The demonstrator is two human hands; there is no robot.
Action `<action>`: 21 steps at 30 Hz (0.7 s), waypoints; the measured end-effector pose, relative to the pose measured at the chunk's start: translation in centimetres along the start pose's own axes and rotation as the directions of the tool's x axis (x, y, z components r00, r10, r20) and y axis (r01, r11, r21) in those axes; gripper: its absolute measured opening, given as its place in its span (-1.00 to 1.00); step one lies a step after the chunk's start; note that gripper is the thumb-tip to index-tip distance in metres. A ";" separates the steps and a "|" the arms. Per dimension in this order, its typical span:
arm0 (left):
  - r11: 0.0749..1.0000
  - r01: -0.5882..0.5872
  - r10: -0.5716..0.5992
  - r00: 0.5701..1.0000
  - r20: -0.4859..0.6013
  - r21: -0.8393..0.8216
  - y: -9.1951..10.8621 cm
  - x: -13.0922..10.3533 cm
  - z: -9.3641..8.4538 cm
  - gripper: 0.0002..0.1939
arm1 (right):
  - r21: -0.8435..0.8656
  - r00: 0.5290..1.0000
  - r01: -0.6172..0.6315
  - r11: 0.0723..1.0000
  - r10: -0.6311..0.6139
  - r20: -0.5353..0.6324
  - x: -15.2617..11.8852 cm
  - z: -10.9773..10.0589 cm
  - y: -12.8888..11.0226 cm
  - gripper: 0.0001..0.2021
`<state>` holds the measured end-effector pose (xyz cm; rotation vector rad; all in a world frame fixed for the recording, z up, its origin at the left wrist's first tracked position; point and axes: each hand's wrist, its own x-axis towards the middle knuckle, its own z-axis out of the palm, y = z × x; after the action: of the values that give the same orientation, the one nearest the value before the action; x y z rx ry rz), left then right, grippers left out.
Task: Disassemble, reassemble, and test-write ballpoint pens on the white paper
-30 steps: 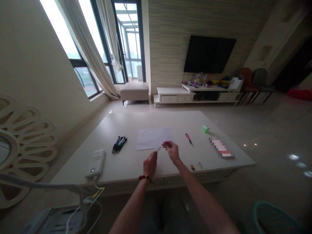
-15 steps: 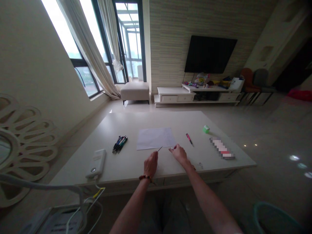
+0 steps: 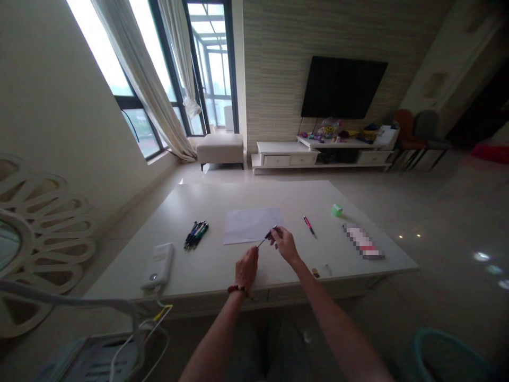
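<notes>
Head view: the fingers of our left hand (image 3: 246,267) pinch a thin rod (image 3: 261,244), those of our right hand (image 3: 285,244) a dark tube (image 3: 271,233) in line with it, above the worktop (image 3: 199,276) near the paper (image 3: 248,224).

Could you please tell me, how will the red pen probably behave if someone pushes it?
The red pen looks long and slim, so it is probably light and may roll sideways. The white table looks smooth and shiny, so the pen could slide too.
</notes>
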<state>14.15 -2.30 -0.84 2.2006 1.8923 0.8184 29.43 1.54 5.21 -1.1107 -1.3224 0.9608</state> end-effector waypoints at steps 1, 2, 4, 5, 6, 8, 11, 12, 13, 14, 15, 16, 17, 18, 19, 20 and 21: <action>1.000 0.001 -0.001 1.000 0.004 -0.001 0.0 0.0 0.0 -0.70 | -0.002 1.000 -0.004 1.000 0.004 0.001 -0.1 0.1 0.1 -0.63; 1.000 0.002 -0.002 1.000 0.008 -0.001 0.0 0.0 -0.1 -0.70 | 0.000 1.000 -0.011 1.000 0.011 0.003 -0.2 0.2 0.2 -0.63; 1.000 0.002 -0.002 1.000 0.014 -0.003 0.1 0.0 -0.1 -0.69 | 0.005 1.000 -0.022 1.000 0.022 0.019 -0.4 0.3 0.5 -0.64; 1.000 -0.001 0.001 1.000 0.015 -0.009 0.1 0.0 -0.1 -0.69 | 0.006 0.999 -0.027 1.000 0.027 0.038 -0.6 0.5 0.7 -0.65; 1.000 -0.005 0.005 1.000 0.013 -0.019 0.1 0.0 -0.2 -0.70 | 0.003 0.997 -0.031 1.000 0.031 0.064 -0.8 0.6 0.8 -0.67; 0.999 -0.006 0.006 1.000 0.005 -0.051 0.1 -0.1 -0.1 -0.72 | -0.014 0.992 -0.039 0.999 0.040 0.120 -1.2 1.0 0.9 -0.70; 0.996 0.021 -0.021 1.000 -0.004 -0.091 0.0 -0.1 0.1 -0.73 | -0.048 0.981 -0.047 0.998 0.055 0.185 -1.7 1.5 0.8 -0.74; 0.995 0.029 -0.030 1.000 -0.006 -0.094 -0.1 -0.1 0.2 -0.73 | -0.059 0.978 -0.042 0.997 0.053 0.200 -1.7 1.5 0.7 -0.75; 0.995 0.031 -0.032 0.999 -0.009 -0.092 -0.1 -0.1 0.3 -0.73 | -0.076 0.975 -0.034 0.997 0.049 0.216 -1.6 1.4 0.5 -0.76; 0.996 0.023 -0.025 1.000 -0.017 -0.087 -0.2 -0.1 0.4 -0.73 | -0.100 0.972 -0.019 0.995 0.042 0.233 -1.5 1.2 0.3 -0.78; 0.997 0.009 -0.011 0.999 -0.032 -0.080 -0.3 -0.1 0.5 -0.73 | -0.133 0.968 -0.001 0.991 0.035 0.250 -1.3 1.0 0.1 -0.79; 0.997 -0.010 0.007 0.999 -0.050 -0.073 -0.3 -0.1 0.5 -0.73 | -0.170 0.962 0.018 0.985 0.029 0.271 -1.1 0.6 -0.1 -0.80; 0.997 -0.033 0.028 0.997 -0.069 -0.067 -0.3 -0.1 0.6 -0.74 | -0.208 0.955 0.038 0.977 0.026 0.296 -0.9 0.3 -0.3 -0.80; 0.996 -0.060 0.054 0.995 -0.084 -0.060 -0.4 -0.2 0.6 -0.75 | -0.244 0.947 0.057 0.968 0.025 0.321 -0.8 0.0 -0.5 -0.79; 0.995 -0.088 0.083 0.992 -0.094 -0.053 -0.4 -0.2 0.6 -0.76 | -0.271 0.939 0.073 0.960 0.026 0.344 -0.7 -0.2 -0.6 -0.77; 0.993 -0.113 0.108 0.989 -0.101 -0.043 -0.4 -0.2 0.6 -0.76 | -0.289 0.931 0.083 0.954 0.029 0.364 -0.6 -0.4 -0.6 -0.75; 0.990 -0.136 0.132 0.985 -0.108 -0.032 -0.4 -0.2 0.6 -0.76 | -0.303 0.925 0.086 0.949 0.037 0.379 -0.6 -0.5 -0.5 -0.72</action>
<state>14.04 -2.26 -1.60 2.3246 1.7710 1.0040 29.83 0.83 5.63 -1.1790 -1.8556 1.0027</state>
